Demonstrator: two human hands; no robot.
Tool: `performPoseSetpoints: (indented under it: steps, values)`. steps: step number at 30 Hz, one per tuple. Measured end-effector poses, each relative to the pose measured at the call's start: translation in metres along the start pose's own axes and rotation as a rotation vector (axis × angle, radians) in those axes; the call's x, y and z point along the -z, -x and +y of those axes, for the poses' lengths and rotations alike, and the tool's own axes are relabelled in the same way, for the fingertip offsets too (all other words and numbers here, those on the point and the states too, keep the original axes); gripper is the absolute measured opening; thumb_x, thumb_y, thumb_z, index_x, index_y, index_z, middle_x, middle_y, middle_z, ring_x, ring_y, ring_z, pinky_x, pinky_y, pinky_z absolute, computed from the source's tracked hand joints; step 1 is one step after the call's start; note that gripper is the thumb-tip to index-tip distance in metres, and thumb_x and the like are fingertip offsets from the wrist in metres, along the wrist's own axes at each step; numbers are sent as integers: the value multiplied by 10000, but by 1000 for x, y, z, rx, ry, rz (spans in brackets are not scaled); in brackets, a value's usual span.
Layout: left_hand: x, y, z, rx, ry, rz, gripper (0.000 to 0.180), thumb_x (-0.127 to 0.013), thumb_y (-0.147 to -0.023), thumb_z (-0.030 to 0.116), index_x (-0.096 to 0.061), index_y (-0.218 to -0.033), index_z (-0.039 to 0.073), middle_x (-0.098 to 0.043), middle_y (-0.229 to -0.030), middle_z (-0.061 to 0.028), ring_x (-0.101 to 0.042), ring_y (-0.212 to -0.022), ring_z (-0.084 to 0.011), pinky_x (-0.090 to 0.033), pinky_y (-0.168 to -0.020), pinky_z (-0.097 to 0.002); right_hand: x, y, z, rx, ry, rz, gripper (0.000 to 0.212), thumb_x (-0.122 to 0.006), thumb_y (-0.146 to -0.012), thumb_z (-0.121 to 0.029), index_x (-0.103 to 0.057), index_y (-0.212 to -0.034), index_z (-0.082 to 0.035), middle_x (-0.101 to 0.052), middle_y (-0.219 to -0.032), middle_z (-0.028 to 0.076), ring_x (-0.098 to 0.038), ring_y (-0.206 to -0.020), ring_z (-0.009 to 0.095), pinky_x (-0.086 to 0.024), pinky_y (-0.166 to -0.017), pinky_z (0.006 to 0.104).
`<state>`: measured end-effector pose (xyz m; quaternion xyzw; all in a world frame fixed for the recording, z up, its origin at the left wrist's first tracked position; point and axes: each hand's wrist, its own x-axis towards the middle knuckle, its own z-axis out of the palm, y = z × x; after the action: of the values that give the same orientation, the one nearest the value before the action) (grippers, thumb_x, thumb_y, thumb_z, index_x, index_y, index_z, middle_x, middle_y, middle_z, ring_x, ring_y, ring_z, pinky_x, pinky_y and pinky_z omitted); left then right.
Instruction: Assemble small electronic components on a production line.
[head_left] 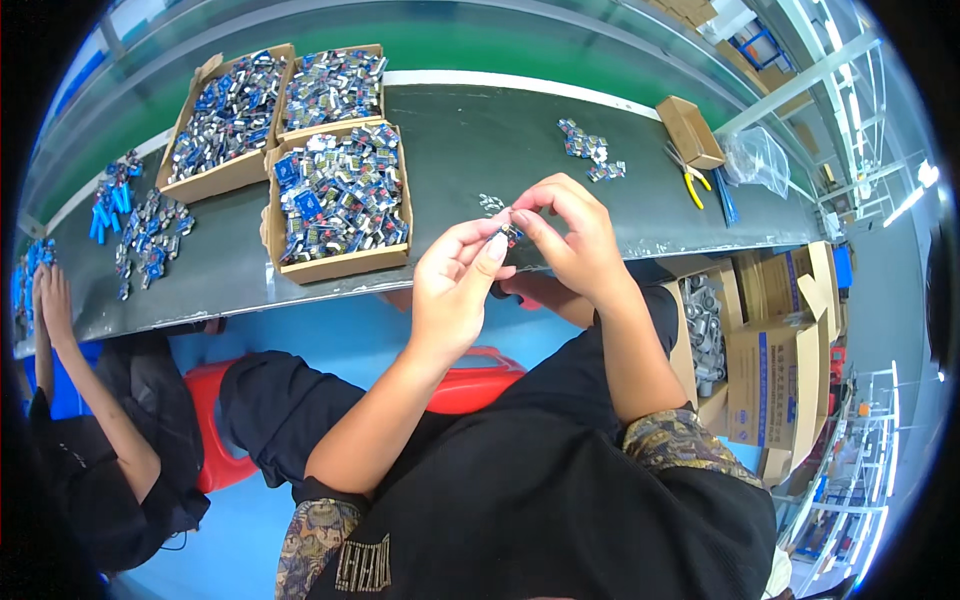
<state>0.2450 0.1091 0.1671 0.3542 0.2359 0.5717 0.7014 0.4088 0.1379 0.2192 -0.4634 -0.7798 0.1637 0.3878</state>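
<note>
Just above the front edge of the table, my left hand (452, 285) pinches a small dark circuit board (510, 236) between thumb and fingers. My right hand (572, 238) meets it there, its thumb and forefinger pinched together at the top of the board; whatever sits between them is too small to name. Right behind my fingers lies a little heap of small shiny pieces (490, 203) on the dark table. Farther right on the tabletop is a loose group of blue and silver circuit boards (590, 148).
Three cardboard boxes full of small circuit boards (340, 190) stand at the left. Yellow-handled pliers (692, 182), a small carton (688, 132), blue strips (727, 200) and a clear bag (755, 158) lie right. A co-worker's hands (52, 300) work far left. A carton of grey parts (705, 330) stands below.
</note>
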Motion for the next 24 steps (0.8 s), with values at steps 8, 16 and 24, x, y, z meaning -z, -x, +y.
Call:
performPoseSetpoints:
  steps: [8,16,24]
  values:
    - [-23,-11,-6,22,-4,-38,276,-569,-965,154,-546,-1178,-20,-628,-1202,-157,-632,-1079,-223,-562,-802,-301,21,16,2,36,137,145,80,-686,-803,-52,-658,-871,-21,-660,-842,89,-635,-807,224,-496,-712,317]
    - [-31,-16,-18,39,9,-37,266,-580,-962,150,-551,-1168,-15,-648,-1127,-122,-640,-1020,-174,-546,-783,-273,26,25,10,116,322,200,89,-682,-790,-35,-666,-877,-34,-664,-853,85,-641,-783,230,-508,-703,318]
    - [-19,-17,-10,54,-60,-37,283,-617,-943,150,-567,-1157,-29,-671,-1055,-115,-656,-953,-163,-525,-782,-255,19,29,8,-453,-679,124,131,-658,-879,-73,-658,-986,2,-667,-907,61,-615,-805,126,-497,-737,262]
